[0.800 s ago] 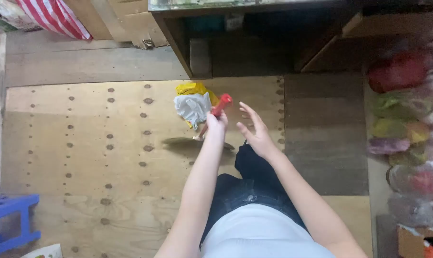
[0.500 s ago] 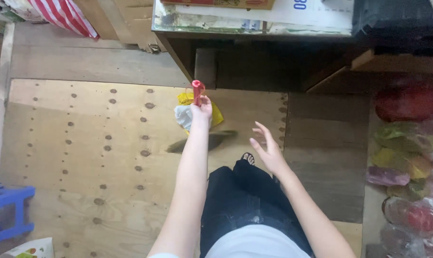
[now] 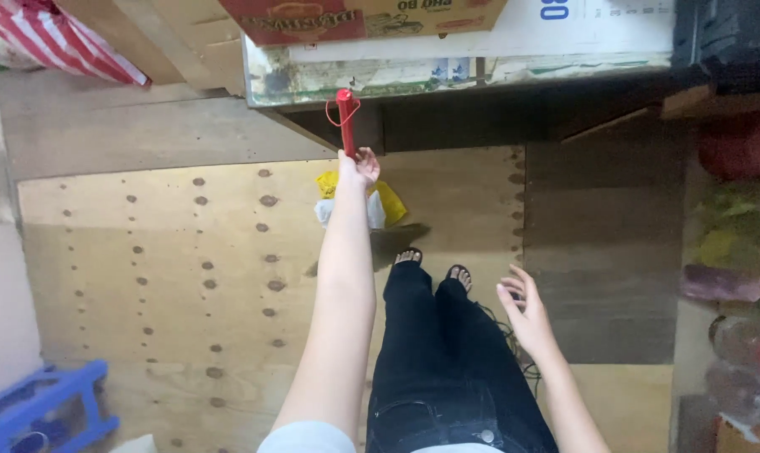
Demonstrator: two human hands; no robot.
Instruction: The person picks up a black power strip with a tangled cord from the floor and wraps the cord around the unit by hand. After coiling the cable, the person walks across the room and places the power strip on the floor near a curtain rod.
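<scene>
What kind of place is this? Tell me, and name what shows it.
Probably a small shop's back room or storeroom. A plywood floor with rows of dark spots, cardboard boxes stacked on a counter top, and bagged goods piled along the right side suggest it. The left hand holds up a red stick.

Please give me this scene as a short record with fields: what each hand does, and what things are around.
left hand: raised, arm stretched out, gripping the lower end of a red stick with a thin red loop near its top
right hand: low at the side, fingers spread, holding nothing
floor: plywood sheet with dark spots
on floor: yellow and white bag
above: cardboard boxes
corner: blue plastic stool
</scene>
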